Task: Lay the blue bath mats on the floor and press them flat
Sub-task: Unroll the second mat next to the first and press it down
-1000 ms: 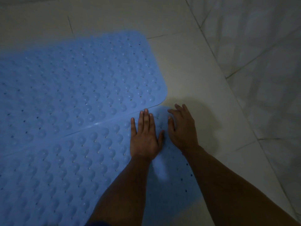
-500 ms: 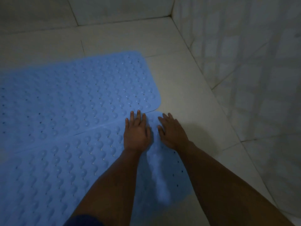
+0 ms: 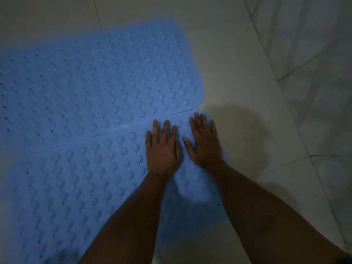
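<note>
The left hand (image 3: 162, 149) lies flat on the near blue mat (image 3: 76, 187), palm down, with its fingers spread a little. It holds nothing. The right hand (image 3: 204, 141) lies flat just beside it, palm down too, fingers spread and pointing away from the person. It holds nothing either. The two hands are close but do not touch (a thin strip of blue shows between the thumbs). Both bare arms reach in from the near side of the view.

The hands sit on the far right corner of the near blue mat. The right hand's fingers are close to the rounded corner of that mat, and its outer side is near the mat's right edge. The left hand's fingertips stop just short of the line where the two mats meet.

The far blue mat (image 3: 99, 82) lies right next to the near one, on the far side. Their long edges run side by side, from the left up toward the right. Both mats are covered in round bumps and small holes. Both look flat on the floor (image 3: 238, 82).

The floor is made of pale tiles with thin lines between them. A soft dark shadow falls on the floor just right of the hands. On the right, a pale tiled wall (image 3: 314, 73) goes up from the floor. The room is dim.
</note>
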Demonstrator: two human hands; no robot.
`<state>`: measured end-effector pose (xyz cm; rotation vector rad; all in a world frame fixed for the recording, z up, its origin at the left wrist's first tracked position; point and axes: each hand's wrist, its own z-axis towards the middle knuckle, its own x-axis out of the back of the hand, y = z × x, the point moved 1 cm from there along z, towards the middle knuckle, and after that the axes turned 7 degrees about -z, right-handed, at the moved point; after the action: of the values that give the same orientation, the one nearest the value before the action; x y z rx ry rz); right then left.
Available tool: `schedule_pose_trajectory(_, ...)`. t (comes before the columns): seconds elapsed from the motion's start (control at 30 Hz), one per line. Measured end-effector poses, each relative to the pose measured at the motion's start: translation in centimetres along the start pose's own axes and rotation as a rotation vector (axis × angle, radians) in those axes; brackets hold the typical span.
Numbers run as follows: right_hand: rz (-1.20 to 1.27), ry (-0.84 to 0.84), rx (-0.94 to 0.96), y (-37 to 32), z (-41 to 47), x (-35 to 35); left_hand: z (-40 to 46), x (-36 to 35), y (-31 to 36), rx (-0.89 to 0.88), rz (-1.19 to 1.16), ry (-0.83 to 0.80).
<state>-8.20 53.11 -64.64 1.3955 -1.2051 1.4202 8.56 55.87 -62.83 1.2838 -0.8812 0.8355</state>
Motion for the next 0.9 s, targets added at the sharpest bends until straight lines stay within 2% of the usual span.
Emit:
schedule_pose_trajectory(0.37, -0.003, 0.018, -0.003, 0.1, 0.0, -0.4, -1.7, 0.0, -0.2, 0.002, -0.029, -0.003)
schedule_pose_trajectory(0.47, 0.024, -0.079, -0.005, -0.2, -0.1, 0.4, -3.3, 0.8, -0.6, 0.011, -0.036, -0.006)
schedule_pose_trajectory(0.6, 0.215, -0.396, -0.037, 0.8, 2.2, 3.8, -5.2, 1.8, 0.4, 0.04, -0.008, -0.053)
schedule_pose_trajectory(0.63, 0.232, -0.414, -0.059, 1.2, 2.8, 4.8, -5.6, 1.7, 0.8, 0.053, 0.0, -0.076)
schedule_pose_trajectory(0.73, 0.212, -0.251, -0.142, 1.7, 2.2, 6.8, -5.7, 1.2, 2.4, 0.014, 0.019, -0.098)
schedule_pose_trajectory(0.9, 0.25, -0.043, -0.183, 0.8, 1.5, 5.1, -3.8, -2.9, 3.1, -0.089, 0.061, -0.156)
